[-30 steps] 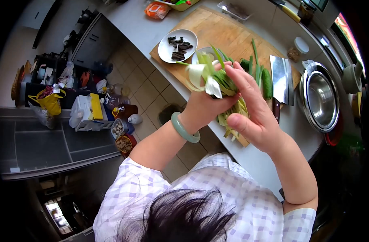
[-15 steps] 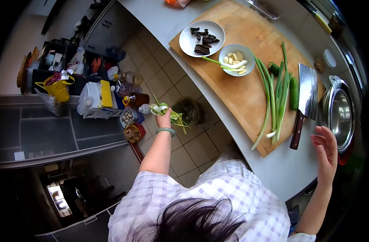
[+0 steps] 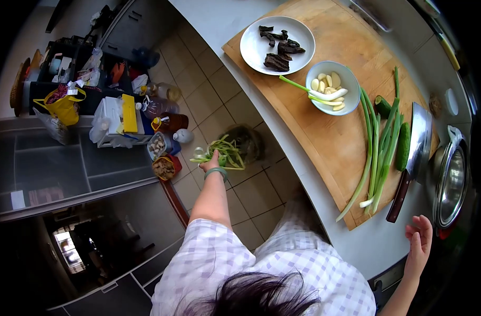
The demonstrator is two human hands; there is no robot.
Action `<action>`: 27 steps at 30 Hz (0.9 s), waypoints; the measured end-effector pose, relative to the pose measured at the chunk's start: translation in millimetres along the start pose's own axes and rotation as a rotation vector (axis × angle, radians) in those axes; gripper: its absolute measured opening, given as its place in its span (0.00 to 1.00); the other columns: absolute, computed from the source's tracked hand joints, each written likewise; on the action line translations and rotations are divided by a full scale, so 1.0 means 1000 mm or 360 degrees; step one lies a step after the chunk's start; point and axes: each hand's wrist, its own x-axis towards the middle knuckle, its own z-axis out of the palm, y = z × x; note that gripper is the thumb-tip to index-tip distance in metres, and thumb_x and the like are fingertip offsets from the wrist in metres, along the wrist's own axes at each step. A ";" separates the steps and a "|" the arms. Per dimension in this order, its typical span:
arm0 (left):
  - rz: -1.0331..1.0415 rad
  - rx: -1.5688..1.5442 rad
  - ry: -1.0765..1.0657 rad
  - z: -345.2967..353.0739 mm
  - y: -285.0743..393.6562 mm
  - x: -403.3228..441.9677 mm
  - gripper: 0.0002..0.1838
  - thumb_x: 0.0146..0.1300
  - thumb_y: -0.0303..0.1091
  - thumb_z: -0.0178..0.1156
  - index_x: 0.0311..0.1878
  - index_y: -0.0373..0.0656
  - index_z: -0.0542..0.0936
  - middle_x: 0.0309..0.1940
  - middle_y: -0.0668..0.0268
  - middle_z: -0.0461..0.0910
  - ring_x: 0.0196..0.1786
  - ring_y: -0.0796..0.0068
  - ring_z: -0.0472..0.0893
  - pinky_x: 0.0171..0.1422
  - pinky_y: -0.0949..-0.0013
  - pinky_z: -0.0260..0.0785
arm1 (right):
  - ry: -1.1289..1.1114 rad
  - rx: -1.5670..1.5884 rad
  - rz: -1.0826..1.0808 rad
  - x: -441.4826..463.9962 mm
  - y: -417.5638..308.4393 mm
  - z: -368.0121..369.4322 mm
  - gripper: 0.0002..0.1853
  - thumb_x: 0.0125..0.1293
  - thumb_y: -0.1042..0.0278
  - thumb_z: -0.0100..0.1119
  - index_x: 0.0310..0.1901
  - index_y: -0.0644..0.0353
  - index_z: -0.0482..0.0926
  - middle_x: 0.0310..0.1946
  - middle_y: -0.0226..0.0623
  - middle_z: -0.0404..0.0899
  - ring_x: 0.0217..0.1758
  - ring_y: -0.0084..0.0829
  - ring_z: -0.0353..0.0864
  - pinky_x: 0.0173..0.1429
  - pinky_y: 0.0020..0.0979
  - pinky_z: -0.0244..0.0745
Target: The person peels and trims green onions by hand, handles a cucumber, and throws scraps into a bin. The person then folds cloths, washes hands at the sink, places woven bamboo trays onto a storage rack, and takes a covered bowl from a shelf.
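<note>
My left hand (image 3: 211, 163), below a green bangle, is closed round a bundle of green onion trimmings (image 3: 228, 152) over the floor, beside a dark bin (image 3: 251, 143). My right hand (image 3: 420, 242) hangs empty with its fingers apart, past the counter's near right edge. Nearest to it is a cleaver (image 3: 417, 145) with a dark wooden handle. On the cutting board (image 3: 309, 142) lie green onions (image 3: 377, 158) and a cucumber (image 3: 403, 146). A bowl (image 3: 330, 108) there holds garlic cloves and a piece of onion, and a white plate (image 3: 251, 55) holds dark pieces.
Nested metal bowls (image 3: 452, 184) stand at the counter's right end. On the left are bottles (image 3: 169, 122), a white box with a yellow part (image 3: 129, 113), a yellow bag (image 3: 67, 109) and a container of brown items (image 3: 164, 167). Tiled floor (image 3: 251, 197) lies beside the counter.
My left hand has gone from above the board out over the floor with the trimmings, which now reach closer to the bin. My right hand has parted from them and moved right and down.
</note>
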 end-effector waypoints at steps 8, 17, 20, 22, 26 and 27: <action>-0.0312 0.0366 -0.0241 0.001 -0.016 -0.018 0.49 0.51 0.37 0.65 0.68 0.40 0.41 0.66 0.52 0.51 0.66 0.58 0.57 0.67 0.61 0.52 | -0.0027 -0.0062 0.0111 0.008 0.002 0.012 0.19 0.61 0.72 0.48 0.55 0.63 0.65 0.51 0.36 0.69 0.44 0.21 0.73 0.48 0.22 0.67; 0.0284 0.0000 -0.0543 -0.014 0.001 -0.075 0.19 0.61 0.36 0.55 0.51 0.35 0.71 0.49 0.62 0.74 0.49 0.74 0.72 0.56 0.71 0.62 | -0.0267 0.0146 0.0092 0.006 -0.005 0.014 0.17 0.59 0.76 0.50 0.52 0.63 0.67 0.49 0.35 0.70 0.45 0.22 0.73 0.50 0.23 0.66; 0.0892 -0.0431 -0.0687 -0.008 0.026 -0.135 0.12 0.63 0.28 0.50 0.49 0.36 0.72 0.47 0.64 0.74 0.47 0.77 0.72 0.55 0.74 0.63 | -0.0342 0.0238 0.0110 0.003 -0.008 0.020 0.17 0.57 0.83 0.48 0.50 0.65 0.68 0.46 0.34 0.70 0.47 0.23 0.72 0.51 0.23 0.66; 0.1323 -0.0528 -0.1005 -0.013 0.055 -0.206 0.13 0.62 0.24 0.48 0.51 0.37 0.70 0.46 0.64 0.73 0.48 0.77 0.72 0.55 0.75 0.63 | -0.0407 0.0137 -0.0006 0.006 -0.005 0.025 0.17 0.56 0.84 0.48 0.49 0.65 0.69 0.45 0.34 0.70 0.47 0.24 0.71 0.52 0.24 0.66; 0.1510 -0.0381 -0.2028 -0.021 0.088 -0.321 0.18 0.58 0.18 0.50 0.53 0.37 0.68 0.49 0.63 0.69 0.50 0.76 0.71 0.56 0.75 0.63 | -0.0389 0.0075 0.0065 0.025 0.009 0.048 0.18 0.56 0.78 0.53 0.51 0.64 0.69 0.49 0.37 0.69 0.51 0.27 0.70 0.54 0.25 0.66; 0.1070 -0.0356 -0.2361 -0.013 0.083 -0.340 0.21 0.58 0.20 0.52 0.56 0.36 0.66 0.54 0.61 0.67 0.56 0.74 0.68 0.60 0.72 0.60 | -0.0361 0.0063 0.0053 0.032 0.010 0.058 0.21 0.57 0.76 0.54 0.53 0.63 0.67 0.51 0.39 0.68 0.53 0.28 0.69 0.55 0.25 0.65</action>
